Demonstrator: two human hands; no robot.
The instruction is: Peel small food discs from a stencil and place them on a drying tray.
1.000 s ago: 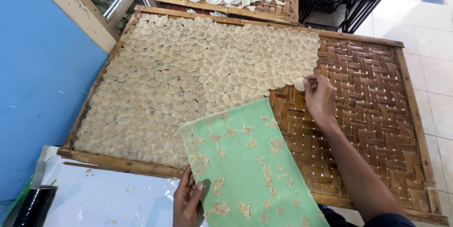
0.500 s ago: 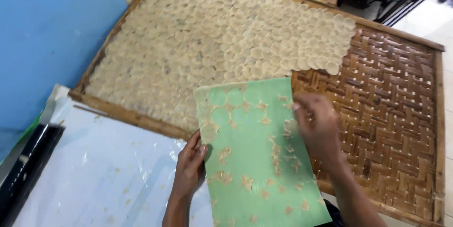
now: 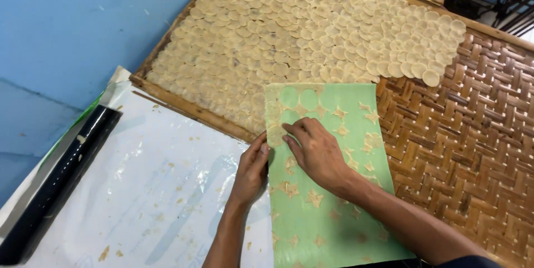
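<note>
a woven tray (image 3: 478, 134) lies ahead, its left and far parts covered by rows of round discs (image 3: 311, 40) while its right part is bare. a flat sheet (image 3: 328, 190) rests partly on the tray's near edge, with the left hand (image 3: 251, 170) at its left side and the right hand (image 3: 317, 151) on top. left of the sheet lies a plastic-covered surface (image 3: 150, 201), with a dark roll (image 3: 61, 173) along its left edge.

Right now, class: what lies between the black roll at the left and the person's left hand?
In the head view, only a clear plastic sheet with scattered crumbs lies between the black roll and the left hand.
</note>
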